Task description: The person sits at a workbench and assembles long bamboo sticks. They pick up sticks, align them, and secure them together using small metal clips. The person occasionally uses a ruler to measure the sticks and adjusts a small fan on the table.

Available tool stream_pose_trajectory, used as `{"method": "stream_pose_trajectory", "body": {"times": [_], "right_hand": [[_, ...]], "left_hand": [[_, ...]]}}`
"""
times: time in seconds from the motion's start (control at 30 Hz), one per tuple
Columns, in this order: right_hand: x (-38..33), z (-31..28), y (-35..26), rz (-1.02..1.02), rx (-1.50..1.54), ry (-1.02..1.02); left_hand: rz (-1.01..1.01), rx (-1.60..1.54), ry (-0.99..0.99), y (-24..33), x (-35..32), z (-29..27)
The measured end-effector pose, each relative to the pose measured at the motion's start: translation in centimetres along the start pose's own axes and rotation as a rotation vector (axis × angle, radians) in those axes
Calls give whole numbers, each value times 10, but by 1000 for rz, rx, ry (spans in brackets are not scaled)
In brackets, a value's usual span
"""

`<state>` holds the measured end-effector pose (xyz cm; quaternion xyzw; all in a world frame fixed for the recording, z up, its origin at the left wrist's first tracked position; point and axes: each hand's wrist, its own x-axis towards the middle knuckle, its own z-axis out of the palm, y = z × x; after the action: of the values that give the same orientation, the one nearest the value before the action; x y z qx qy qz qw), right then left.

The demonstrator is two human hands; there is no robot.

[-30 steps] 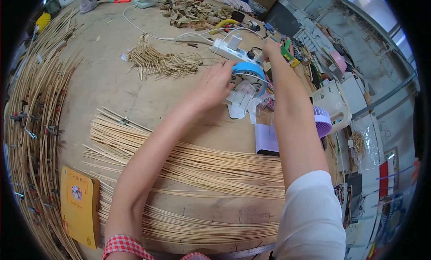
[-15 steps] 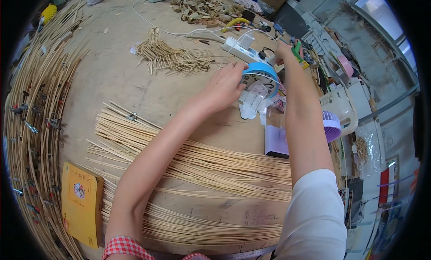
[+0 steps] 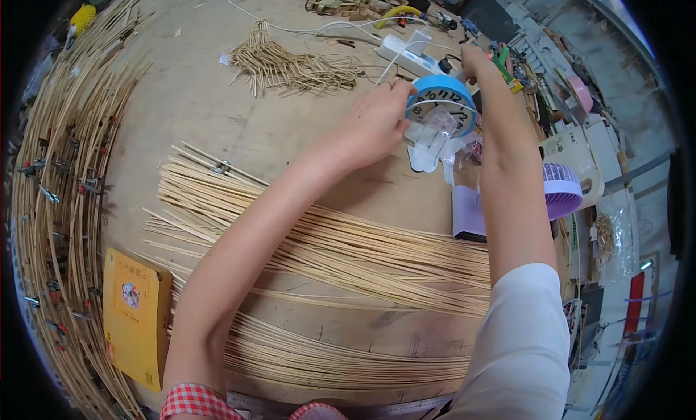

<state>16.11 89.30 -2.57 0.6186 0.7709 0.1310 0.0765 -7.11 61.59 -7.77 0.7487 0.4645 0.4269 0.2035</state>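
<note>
A round blue-rimmed clock leans upright at the far right of the table, with a clear plastic piece in front of its dial. My left hand closes its fingers on the clock's left edge. Just beyond the clock's right side is my right hand, with its fingers curled and mostly hidden; what they grip cannot be made out. A white power strip with plugs and cables lies behind the clock. Under my forearms spread long bundles of thin pale bamboo strips.
A purple fan and a purple box-shaped thing stand beside my right forearm. Bent strips lie in a pile farther back. Clamped canes line the left edge, near a yellow box.
The whole view has shifted, so the table things sit higher and farther right. Both hands stay at the clock, with little visible change in their grip.
</note>
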Motion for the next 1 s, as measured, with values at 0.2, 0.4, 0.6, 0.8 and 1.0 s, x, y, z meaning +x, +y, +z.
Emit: {"method": "stream_pose_trajectory", "body": {"times": [0.2, 0.4, 0.6, 0.8, 1.0], "right_hand": [[7, 6, -5, 51, -58, 128], [15, 9, 8, 211, -76, -73], [-12, -17, 19, 358, 248, 93], [-63, -41, -30, 187, 438, -323], [-57, -35, -25, 257, 483, -401]], "left_hand": [[60, -2, 53, 9, -3, -8], [46, 25, 63, 39, -11, -50], [121, 31, 135, 58, -24, -76], [103, 38, 102, 78, -38, -95], [48, 122, -24, 52, -47, -66]]}}
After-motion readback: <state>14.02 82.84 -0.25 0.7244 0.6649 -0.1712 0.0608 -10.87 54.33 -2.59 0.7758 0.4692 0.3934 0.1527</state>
